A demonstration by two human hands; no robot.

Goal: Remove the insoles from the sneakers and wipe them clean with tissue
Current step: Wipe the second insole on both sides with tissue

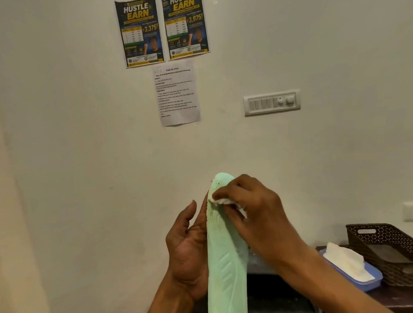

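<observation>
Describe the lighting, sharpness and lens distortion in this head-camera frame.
Head view: warm, dim, even indoor light with no glare; the insole and both hands, left and right, look slightly soft; the task sheet has small print too blurred to read; wide-angle bending tilts the switch panel.

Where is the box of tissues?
The tissue box sits low on the right of the head view, on the dark table, right beside the brown basket.

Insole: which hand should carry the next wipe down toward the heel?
Right. The right hand already presses the tissue on the insole near its top; the left hand grips the insole's edge, steadying it.
</observation>
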